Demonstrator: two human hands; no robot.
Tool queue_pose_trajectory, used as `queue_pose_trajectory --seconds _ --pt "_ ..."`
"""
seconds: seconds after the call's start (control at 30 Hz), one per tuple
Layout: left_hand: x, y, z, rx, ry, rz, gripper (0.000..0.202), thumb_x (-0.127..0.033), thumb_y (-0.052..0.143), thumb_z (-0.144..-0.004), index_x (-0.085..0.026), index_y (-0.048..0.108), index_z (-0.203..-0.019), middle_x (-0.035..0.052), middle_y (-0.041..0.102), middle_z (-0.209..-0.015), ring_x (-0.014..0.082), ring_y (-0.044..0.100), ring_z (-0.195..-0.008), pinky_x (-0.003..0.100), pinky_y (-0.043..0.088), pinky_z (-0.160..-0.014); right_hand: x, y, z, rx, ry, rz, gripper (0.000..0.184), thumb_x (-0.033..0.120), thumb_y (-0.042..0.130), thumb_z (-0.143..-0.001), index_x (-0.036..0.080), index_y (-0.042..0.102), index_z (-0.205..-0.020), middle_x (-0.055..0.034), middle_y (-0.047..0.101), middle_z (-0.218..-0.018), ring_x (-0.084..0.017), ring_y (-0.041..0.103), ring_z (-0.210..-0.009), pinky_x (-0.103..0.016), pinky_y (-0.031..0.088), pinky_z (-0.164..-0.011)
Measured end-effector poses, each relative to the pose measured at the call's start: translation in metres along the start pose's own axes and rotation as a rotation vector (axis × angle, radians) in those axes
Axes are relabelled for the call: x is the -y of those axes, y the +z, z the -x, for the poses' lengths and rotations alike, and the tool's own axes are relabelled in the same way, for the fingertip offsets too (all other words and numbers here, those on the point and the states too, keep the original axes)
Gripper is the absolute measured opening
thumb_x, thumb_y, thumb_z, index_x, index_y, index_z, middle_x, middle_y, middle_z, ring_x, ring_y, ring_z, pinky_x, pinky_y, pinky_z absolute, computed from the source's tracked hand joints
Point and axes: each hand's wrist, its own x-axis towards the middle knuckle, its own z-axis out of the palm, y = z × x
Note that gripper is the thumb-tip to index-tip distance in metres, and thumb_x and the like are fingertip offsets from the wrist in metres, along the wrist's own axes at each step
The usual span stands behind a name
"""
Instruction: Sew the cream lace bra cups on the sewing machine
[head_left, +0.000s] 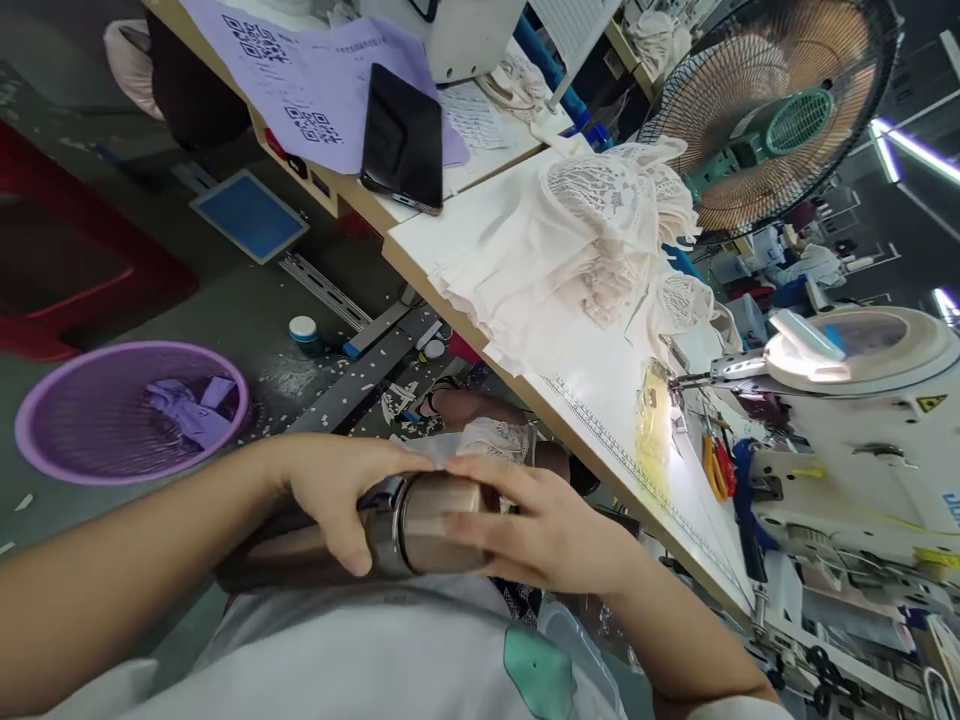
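A brown metallic thermos flask (300,560) lies sideways in front of my body, its lid end to the right. My left hand (341,490) is wrapped around the flask near its neck, thumb across the near side. My right hand (544,520) has its fingers closed over the lid (435,515), which sits on the flask with a shiny ring below it. Part of the right fingers is slightly blurred. The undersides of both grips are hidden. Pale lace fabric (495,440) shows just beyond the hands, over a lap.
A white sewing table (480,240) runs diagonally, carrying cream lace garments (592,230), a black phone (403,140) and purple paper (315,80). A sewing machine (862,430) and orange-handled scissors (716,468) are right. A purple basket (45,420) stands left; a fan (780,120) is behind.
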Motion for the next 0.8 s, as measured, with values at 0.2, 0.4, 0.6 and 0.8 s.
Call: queue_pose_trajectory --seconds 0.2,0.4,0.6,0.8 --pt "-0.009 0.006 -0.004 -0.193 -0.061 -0.218 0.052 -0.036 0.071 -0.053 -0.02 0.058 -0.101 0.0029 0.07 -0.1 0.0261 0.065 -0.092 0.03 0.052 -0.079 -0.005 0.008 -0.006 -0.057 0.236 -0.016 0.056 0.053 0.056 -0.088 0.014 0.046 -0.127 -0.0186 0.06 -0.118 -0.026 0.061 -0.111 -0.037 0.054 -0.089" --pt "0.003 0.017 -0.005 -0.603 -0.428 -0.89 0.045 -0.039 0.058 -0.068 -0.017 0.055 -0.106 0.0123 0.068 -0.098 0.0331 0.067 -0.089 0.039 0.051 -0.073 -0.035 0.063 -0.021 -0.042 0.991 -0.295 0.044 0.052 0.064 -0.078 0.018 0.043 -0.097 -0.0074 0.064 -0.084 -0.022 0.065 -0.073 -0.033 0.053 -0.06" --pt "0.025 0.022 -0.004 -0.511 -0.453 -1.078 0.049 -0.024 0.064 -0.068 -0.007 0.058 -0.114 0.019 0.067 -0.107 0.0358 0.067 -0.094 0.045 0.052 -0.083 -0.041 0.091 -0.028 -0.051 1.152 -0.939 0.056 0.051 0.071 -0.068 0.021 0.034 -0.097 0.0057 0.054 -0.068 -0.009 0.05 -0.042 -0.022 0.039 -0.035" --pt "0.054 0.009 -0.011 -0.583 -0.461 -1.015 0.057 -0.014 0.068 -0.063 -0.001 0.059 -0.117 0.0257 0.065 -0.114 0.0404 0.065 -0.099 0.05 0.051 -0.088 -0.062 0.118 -0.041 -0.275 1.157 -1.133 0.06 0.053 0.076 -0.057 0.021 0.04 -0.093 0.0038 0.057 -0.071 -0.011 0.056 -0.056 -0.021 0.042 -0.039"
